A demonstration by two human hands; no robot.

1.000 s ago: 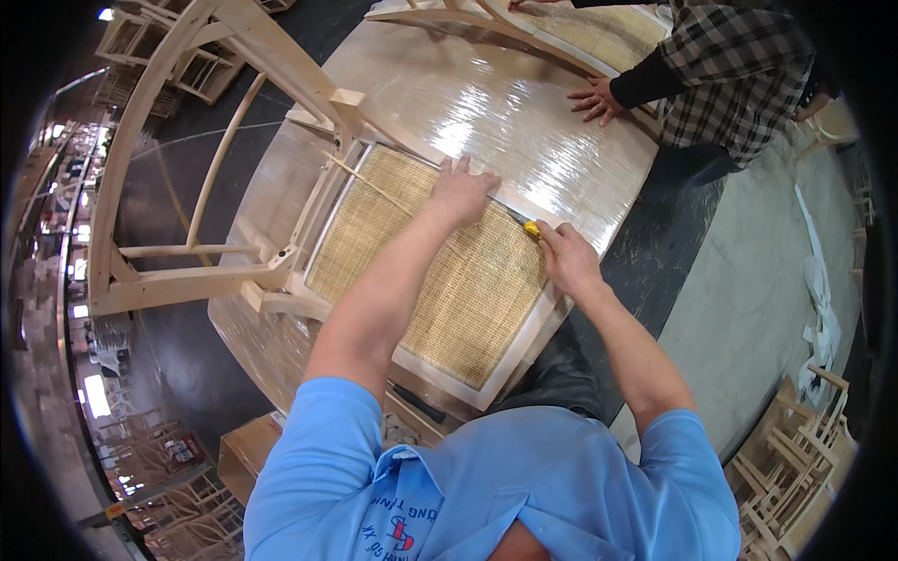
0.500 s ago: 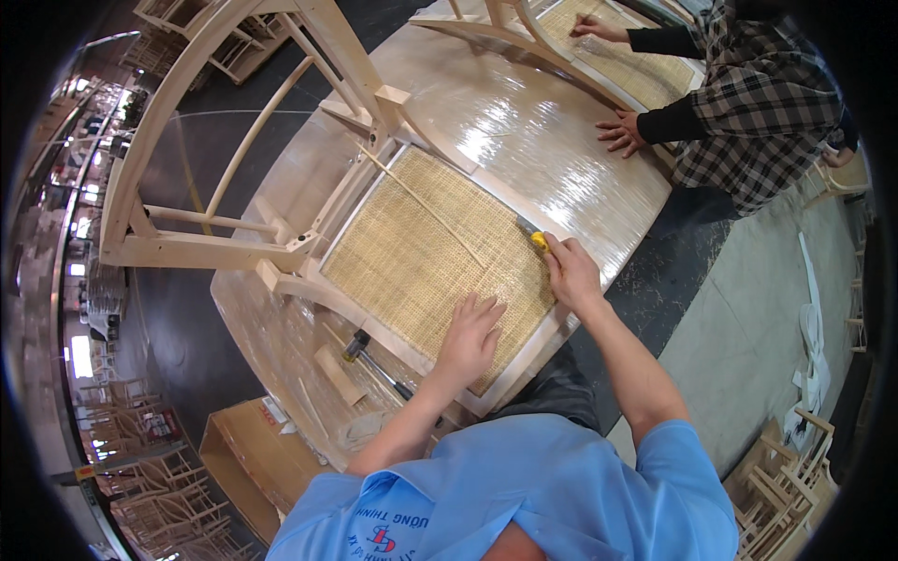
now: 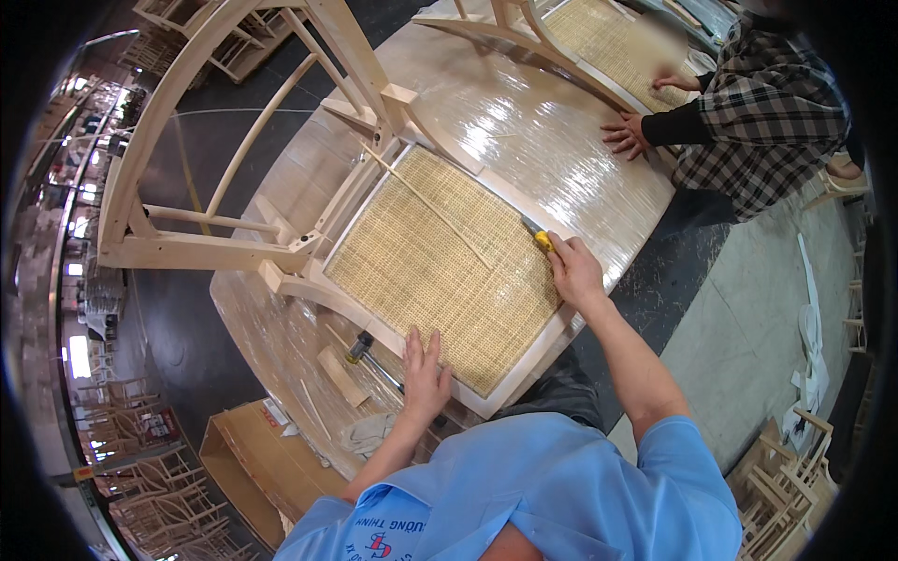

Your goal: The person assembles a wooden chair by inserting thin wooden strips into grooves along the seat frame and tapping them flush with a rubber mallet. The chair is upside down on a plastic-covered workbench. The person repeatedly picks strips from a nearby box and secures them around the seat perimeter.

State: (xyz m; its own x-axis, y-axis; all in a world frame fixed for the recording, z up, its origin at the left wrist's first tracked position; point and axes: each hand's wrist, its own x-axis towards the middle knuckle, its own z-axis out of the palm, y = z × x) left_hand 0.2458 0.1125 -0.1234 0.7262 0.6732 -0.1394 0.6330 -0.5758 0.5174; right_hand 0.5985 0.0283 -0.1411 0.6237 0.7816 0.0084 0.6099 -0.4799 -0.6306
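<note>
A light wooden chair (image 3: 201,251) lies with its woven cane seat panel (image 3: 430,271) facing up. My right hand (image 3: 577,271) is closed round a yellow-handled utility knife (image 3: 543,240), its dark blade at the panel's right edge by the pale frame. My left hand (image 3: 427,379) lies with fingers stretched out on the near-left edge of the seat, holding nothing. A loose thin cane strip (image 3: 435,210) lies slantwise across the panel. Beside my left hand is a mallet (image 3: 360,348) with a dark head, its handle end partly hidden by the hand.
The chair rests on a plastic-wrapped table (image 3: 524,131). A wood block (image 3: 342,376), a grey cloth (image 3: 367,434) and a cardboard box (image 3: 267,453) are at the near left. Across the table, a person in a plaid shirt (image 3: 776,112) works at a second cane seat (image 3: 594,37).
My left hand has slid left off the middle of the panel to its near-left edge. My right hand has barely moved with the knife. The other person's far hand has come nearer to their body.
</note>
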